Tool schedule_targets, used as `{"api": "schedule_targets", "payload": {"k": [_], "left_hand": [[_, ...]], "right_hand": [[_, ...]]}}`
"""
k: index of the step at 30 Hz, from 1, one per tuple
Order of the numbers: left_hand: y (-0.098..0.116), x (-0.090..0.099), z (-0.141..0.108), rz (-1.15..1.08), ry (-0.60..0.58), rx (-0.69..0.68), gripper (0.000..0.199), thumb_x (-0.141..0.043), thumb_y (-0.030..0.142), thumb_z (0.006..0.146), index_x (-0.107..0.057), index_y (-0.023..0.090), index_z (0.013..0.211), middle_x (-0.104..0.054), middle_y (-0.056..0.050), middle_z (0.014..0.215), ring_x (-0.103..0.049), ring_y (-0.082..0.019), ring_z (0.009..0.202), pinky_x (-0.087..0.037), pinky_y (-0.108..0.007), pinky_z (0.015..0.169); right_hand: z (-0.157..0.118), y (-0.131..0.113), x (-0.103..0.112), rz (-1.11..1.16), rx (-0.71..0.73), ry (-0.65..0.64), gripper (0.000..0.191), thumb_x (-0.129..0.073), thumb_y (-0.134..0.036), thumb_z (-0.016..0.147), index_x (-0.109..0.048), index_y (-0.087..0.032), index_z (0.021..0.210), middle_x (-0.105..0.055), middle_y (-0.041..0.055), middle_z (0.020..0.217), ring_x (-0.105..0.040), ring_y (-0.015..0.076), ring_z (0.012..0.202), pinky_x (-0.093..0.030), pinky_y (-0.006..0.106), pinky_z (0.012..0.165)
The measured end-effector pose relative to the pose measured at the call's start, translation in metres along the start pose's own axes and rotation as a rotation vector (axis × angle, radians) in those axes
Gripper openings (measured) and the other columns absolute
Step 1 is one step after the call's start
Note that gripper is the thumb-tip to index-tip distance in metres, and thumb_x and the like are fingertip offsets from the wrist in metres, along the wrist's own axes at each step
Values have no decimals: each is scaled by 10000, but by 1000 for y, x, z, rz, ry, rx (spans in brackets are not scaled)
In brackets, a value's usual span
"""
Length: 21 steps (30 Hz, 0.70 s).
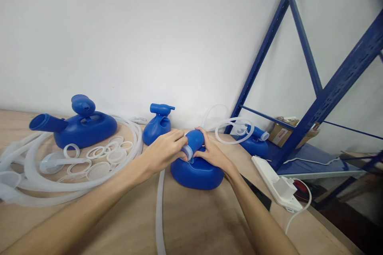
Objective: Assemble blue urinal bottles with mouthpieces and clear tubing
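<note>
A blue plastic urinal bottle (197,175) stands on the table in front of me, its neck (195,140) angled toward the left. My right hand (211,151) wraps around the neck from the right, thumb and fingers closed on it. At the bottle's mouth is a translucent white ring-shaped cap (188,152), which the closed fingers of my left hand (167,149) grip from the left. Part of the cap is hidden behind those fingers. A flat-looking translucent tube (160,211) runs from below my left hand toward the table's near edge.
Blue bottles stand at the left (86,131) and back (157,127); another bottle (254,143) with coiled tubing is at the right. Translucent rings and lids (98,170) lie inside a thick hose loop (136,139). A power strip (269,175) sits beside a blue rack (326,95).
</note>
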State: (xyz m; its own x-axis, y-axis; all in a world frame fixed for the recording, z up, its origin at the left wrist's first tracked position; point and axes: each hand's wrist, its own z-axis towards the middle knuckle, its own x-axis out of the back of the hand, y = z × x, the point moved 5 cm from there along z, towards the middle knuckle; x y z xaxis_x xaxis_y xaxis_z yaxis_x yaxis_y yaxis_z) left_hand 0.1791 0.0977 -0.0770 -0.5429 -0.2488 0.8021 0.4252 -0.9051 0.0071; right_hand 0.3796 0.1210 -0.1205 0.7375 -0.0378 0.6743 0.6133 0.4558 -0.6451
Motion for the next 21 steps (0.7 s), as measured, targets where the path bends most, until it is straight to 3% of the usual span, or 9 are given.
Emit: {"api": "schedule_targets", "payload": {"k": [10,21], "left_hand": [[9,0,-7,-41,62,66,136,-600,228,957,-496,206,871,-570,-36,913,-567,-217,850,-461,-330,746],[11,2,-8,-64,37,207,183,-703,222,901,-532,193,843,-571,-20,873,-581,-209,810,-413,-315,684]], "right_hand": [[-1,-2,0,-8,-6,-24,955,-804,-359,781,-259,-310,1564,-465,108,1524,-504,308,1372,-414,467,1151],[-1,-1,-1,5,-3,-46,1034,-837,-376,763,-219,-321,1591,-439,113,1537,-488,317,1381,-401,490,1167]]}}
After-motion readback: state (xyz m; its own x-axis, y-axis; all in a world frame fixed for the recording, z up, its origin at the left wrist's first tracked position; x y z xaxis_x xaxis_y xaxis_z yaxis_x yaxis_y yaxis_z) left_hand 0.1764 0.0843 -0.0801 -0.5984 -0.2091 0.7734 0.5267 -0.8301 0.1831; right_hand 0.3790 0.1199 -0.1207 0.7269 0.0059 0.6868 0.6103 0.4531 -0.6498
